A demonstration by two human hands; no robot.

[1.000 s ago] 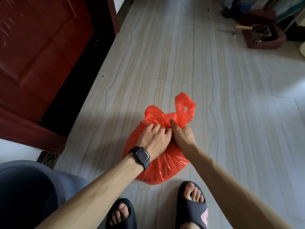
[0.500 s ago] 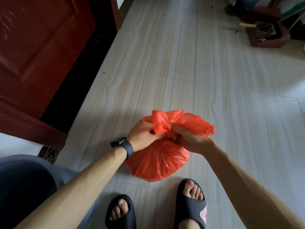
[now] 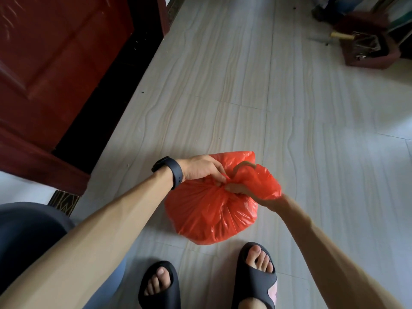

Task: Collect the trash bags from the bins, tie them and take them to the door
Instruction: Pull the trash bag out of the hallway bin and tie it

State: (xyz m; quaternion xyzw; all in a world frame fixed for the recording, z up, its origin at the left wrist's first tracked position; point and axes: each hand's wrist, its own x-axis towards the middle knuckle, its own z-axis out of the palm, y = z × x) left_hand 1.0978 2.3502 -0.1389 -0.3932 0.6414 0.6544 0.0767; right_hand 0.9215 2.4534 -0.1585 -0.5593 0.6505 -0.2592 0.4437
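Note:
A full red trash bag (image 3: 209, 215) sits on the tiled floor just in front of my feet. My left hand (image 3: 204, 169), with a black watch on the wrist, pinches the gathered plastic at the bag's neck from the left. My right hand (image 3: 239, 190) grips the other flap from the right; loose red plastic drapes over it and hides most of its fingers. Both hands meet at the top middle of the bag.
A dark red door (image 3: 51, 70) stands open at the left over a black threshold (image 3: 104, 108). A dark red box with clutter (image 3: 367, 50) lies at the far right. My two feet in black slippers (image 3: 256, 277) stand below the bag.
The upright flaps of the bag have been pulled down and drawn across each other. My hands turned and moved slightly apart, and the right flap now covers my right hand.

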